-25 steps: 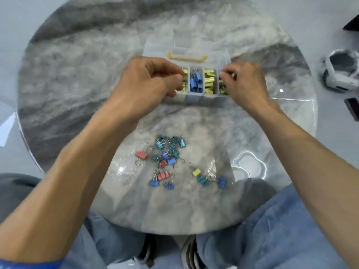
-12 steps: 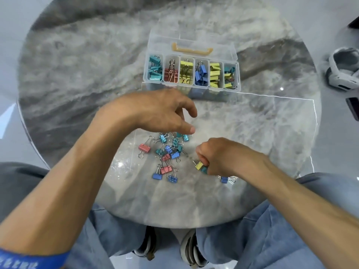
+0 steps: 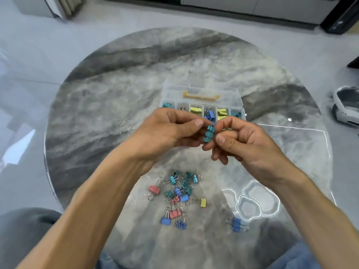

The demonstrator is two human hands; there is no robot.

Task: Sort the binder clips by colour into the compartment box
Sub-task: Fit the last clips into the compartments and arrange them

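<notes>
Above the round marbled counter (image 3: 116,105), the left hand (image 3: 167,131) and right hand (image 3: 244,140) are both pinching teal clips (image 3: 209,133), stacked between the two grips' fingertips. Behind the clips, the clear plastic box (image 3: 202,94) is holding sorted clips. Nearer, loose clips (image 3: 180,195) are lying scattered.

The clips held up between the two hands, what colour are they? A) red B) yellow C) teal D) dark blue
C: the left hand and right hand pinch a small stack of teal clips between them, above the loose pile on the table.
</notes>
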